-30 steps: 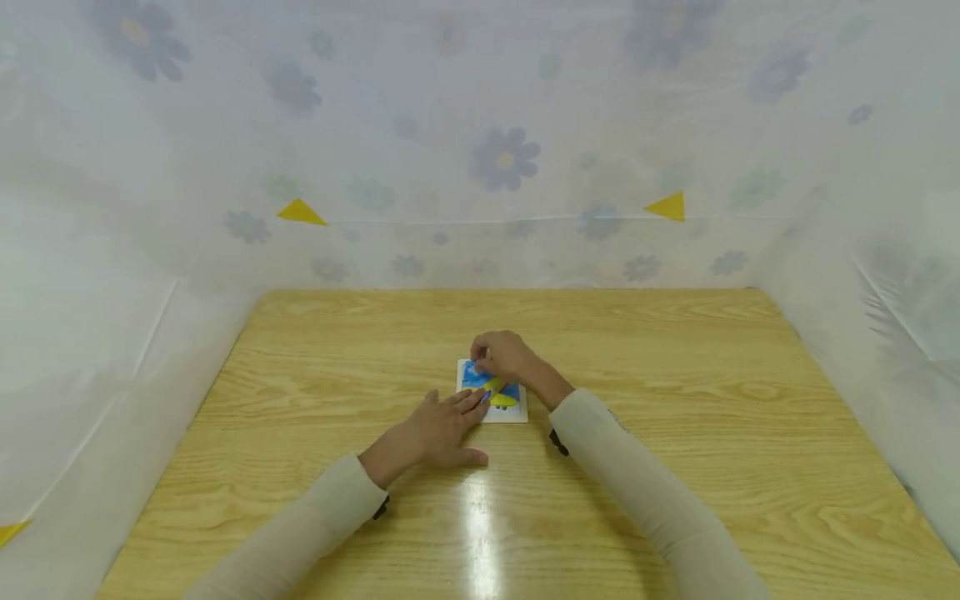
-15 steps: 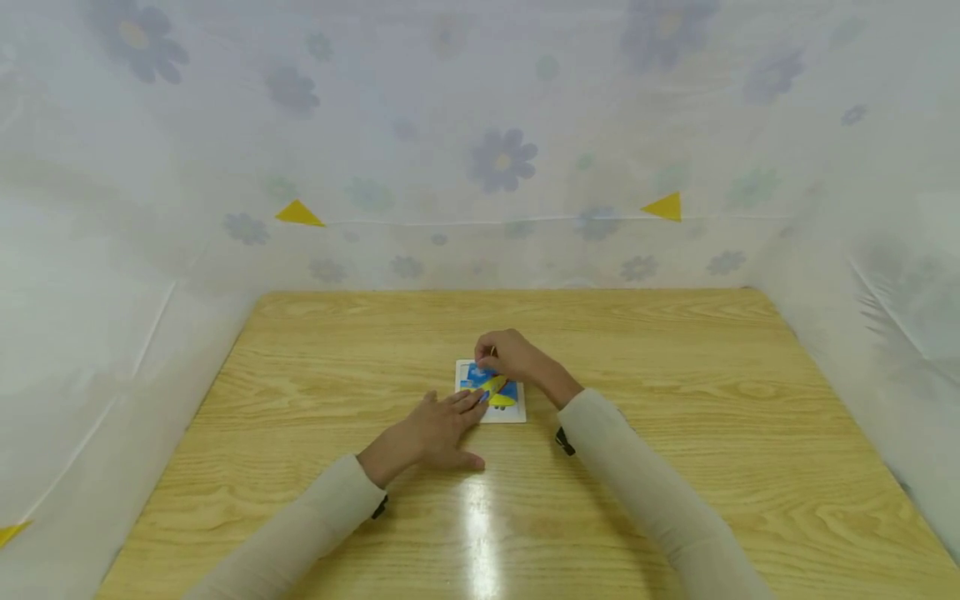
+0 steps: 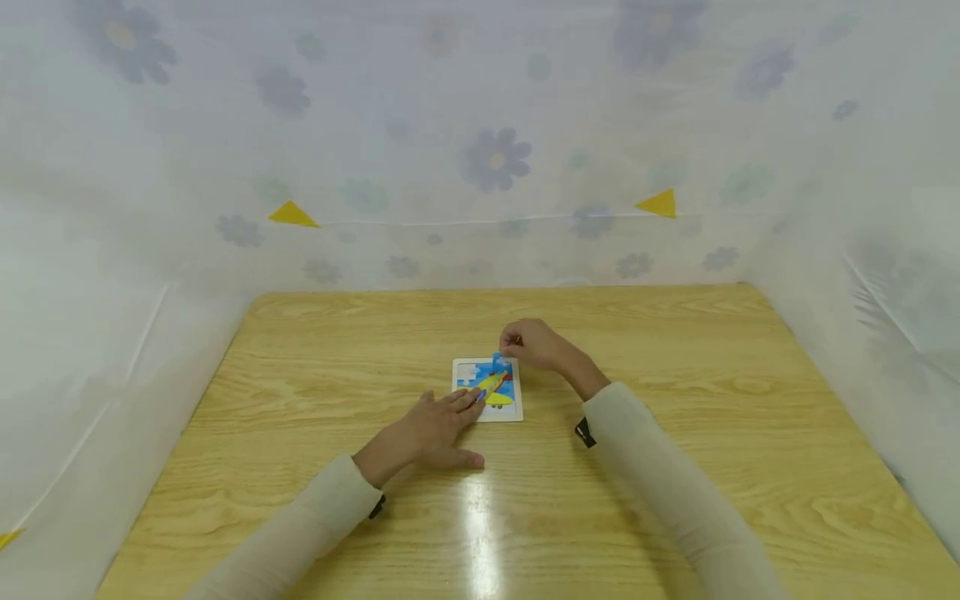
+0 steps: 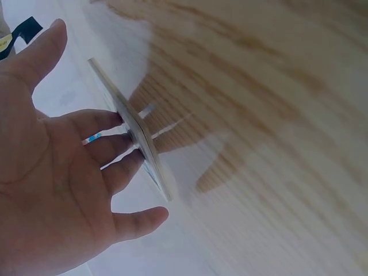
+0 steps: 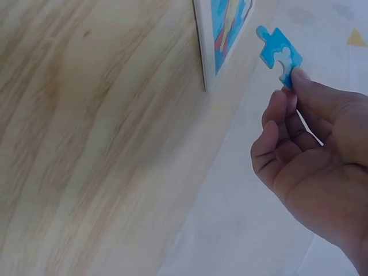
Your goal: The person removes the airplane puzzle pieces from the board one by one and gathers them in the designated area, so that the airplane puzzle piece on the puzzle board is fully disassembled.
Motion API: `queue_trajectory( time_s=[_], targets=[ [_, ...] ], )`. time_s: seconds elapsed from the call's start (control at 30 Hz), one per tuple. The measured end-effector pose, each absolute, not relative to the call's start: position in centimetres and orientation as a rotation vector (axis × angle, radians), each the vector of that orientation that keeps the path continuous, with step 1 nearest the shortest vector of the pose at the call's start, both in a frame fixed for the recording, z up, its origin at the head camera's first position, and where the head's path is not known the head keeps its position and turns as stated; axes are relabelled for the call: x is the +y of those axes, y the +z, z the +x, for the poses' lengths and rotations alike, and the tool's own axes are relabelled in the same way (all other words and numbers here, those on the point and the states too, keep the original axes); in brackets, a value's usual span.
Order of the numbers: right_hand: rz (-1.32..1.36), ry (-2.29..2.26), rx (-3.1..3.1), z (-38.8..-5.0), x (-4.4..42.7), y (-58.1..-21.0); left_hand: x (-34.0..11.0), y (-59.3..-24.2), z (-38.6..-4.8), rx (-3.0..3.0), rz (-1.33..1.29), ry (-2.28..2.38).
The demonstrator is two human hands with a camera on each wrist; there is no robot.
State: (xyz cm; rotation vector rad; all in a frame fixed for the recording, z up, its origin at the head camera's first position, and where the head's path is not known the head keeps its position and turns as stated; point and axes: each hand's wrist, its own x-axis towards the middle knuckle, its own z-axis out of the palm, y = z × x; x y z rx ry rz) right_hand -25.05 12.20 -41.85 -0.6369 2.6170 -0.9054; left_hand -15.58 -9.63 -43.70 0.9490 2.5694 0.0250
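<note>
A small square jigsaw puzzle (image 3: 487, 400) in a white frame lies on the table, showing a yellow airplane on blue sky. At its upper left a pale gap shows the bare backing. My right hand (image 3: 536, 343) is raised over the top right corner and pinches a blue puzzle piece (image 5: 280, 52) with a white cloud between thumb and fingertips. In the right wrist view the piece is apart from the puzzle. My left hand (image 3: 438, 433) lies with fingers extended, their tips on the puzzle's lower left; in the left wrist view the fingers (image 4: 123, 167) reach the frame's edge.
The wooden table (image 3: 315, 350) spreads around the puzzle. Pale flowered sheeting (image 3: 420, 150) closes off the back and sides, with yellow triangles (image 3: 657, 204) on it. Dark straps (image 3: 586, 432) sit at both cuffs.
My right hand has lifted the blue piece off the puzzle's upper left and moved right and slightly away, uncovering the pale gap. The left hand has stayed almost still.
</note>
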Motion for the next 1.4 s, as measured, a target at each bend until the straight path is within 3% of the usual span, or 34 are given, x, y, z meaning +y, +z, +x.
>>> queue_trajectory(
  time_s=[0.8,1.4],
  targets=[
    [-0.598,-0.682,2.574,-25.4,18.5,-41.8,-9.9,-43.7,-15.5,2.586,0.987,-0.026],
    [-0.468,-0.66,2.546,-25.8,19.9,-43.3,-9.9,-43.6,-15.3,2.575,0.95,-0.001]
  ],
)
